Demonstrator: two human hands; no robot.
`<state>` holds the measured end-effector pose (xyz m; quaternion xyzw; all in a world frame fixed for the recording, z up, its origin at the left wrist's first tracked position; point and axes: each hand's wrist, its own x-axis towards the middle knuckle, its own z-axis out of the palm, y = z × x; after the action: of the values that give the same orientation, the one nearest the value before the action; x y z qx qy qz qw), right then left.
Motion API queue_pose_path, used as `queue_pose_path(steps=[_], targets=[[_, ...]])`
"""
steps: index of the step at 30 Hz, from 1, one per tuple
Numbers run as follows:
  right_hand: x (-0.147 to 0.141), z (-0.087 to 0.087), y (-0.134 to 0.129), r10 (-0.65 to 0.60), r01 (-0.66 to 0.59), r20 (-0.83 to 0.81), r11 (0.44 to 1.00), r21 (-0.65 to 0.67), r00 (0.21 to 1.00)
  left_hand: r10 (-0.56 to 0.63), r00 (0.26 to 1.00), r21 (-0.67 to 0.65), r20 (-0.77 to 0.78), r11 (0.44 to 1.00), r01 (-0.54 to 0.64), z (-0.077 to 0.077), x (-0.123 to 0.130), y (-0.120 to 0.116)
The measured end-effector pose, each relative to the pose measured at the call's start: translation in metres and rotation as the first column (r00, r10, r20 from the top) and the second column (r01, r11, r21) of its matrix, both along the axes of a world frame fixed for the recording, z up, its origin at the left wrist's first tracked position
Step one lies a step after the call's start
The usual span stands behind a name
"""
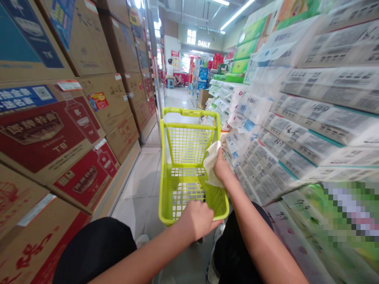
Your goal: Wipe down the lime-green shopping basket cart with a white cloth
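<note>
A lime-green plastic shopping cart (pixel 191 179) with grid walls stands on the floor straight ahead, between my knees. My left hand (pixel 197 217) is wrapped over the near rim of its basket, fingers curled inward. On the far right side, my right hand (pixel 220 165) pinches a white cloth (pixel 212 163) that hangs against the cart's right side wall. Part of the cloth is covered by the fingers. Through the grid, the basket shows only floor and its own mesh.
Stacked cardboard cartons (pixel 50 126) line the left side, close to the cart. On the right rise piles of wrapped tissue packs (pixel 287 134). A tiled aisle (pixel 177 96) leads forward to a person on a blue stool (pixel 169 83). Green packs (pixel 314 221) lie at lower right.
</note>
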<state>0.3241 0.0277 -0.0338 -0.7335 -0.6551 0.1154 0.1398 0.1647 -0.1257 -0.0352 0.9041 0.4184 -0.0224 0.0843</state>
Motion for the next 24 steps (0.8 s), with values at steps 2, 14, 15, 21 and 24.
queue_pose_path(steps=[2, 14, 15, 21, 24], targets=[[0.001, -0.005, -0.021, 0.024, -0.024, -0.008, 1.000, -0.016, 1.000, -0.055, 0.998, 0.047, -0.003, 0.997, 0.055, -0.002, -0.004, 0.003], [0.004, 0.036, 0.030, -0.129, 0.131, 0.029, 0.989, -0.070, 0.991, -0.316, 0.948, 0.183, 0.034, 0.935, 0.305, -0.011, -0.041, -0.005], [0.007, 0.038, 0.039, -0.144, 0.146, 0.043, 0.987, -0.064, 0.989, -0.321, 0.947, 0.167, 0.033, 0.936, 0.311, -0.011, -0.041, -0.007], [0.007, 0.035, 0.054, -0.175, 0.177, 0.093, 0.984, -0.012, 0.980, -0.262, 0.963, 0.158, 0.060, 0.955, 0.250, -0.006, -0.040, -0.007], [0.002, 0.024, 0.033, -0.160, 0.162, 0.087, 0.987, -0.020, 0.983, -0.243, 0.969, 0.129, 0.054, 0.964, 0.234, -0.002, -0.042, -0.004]])
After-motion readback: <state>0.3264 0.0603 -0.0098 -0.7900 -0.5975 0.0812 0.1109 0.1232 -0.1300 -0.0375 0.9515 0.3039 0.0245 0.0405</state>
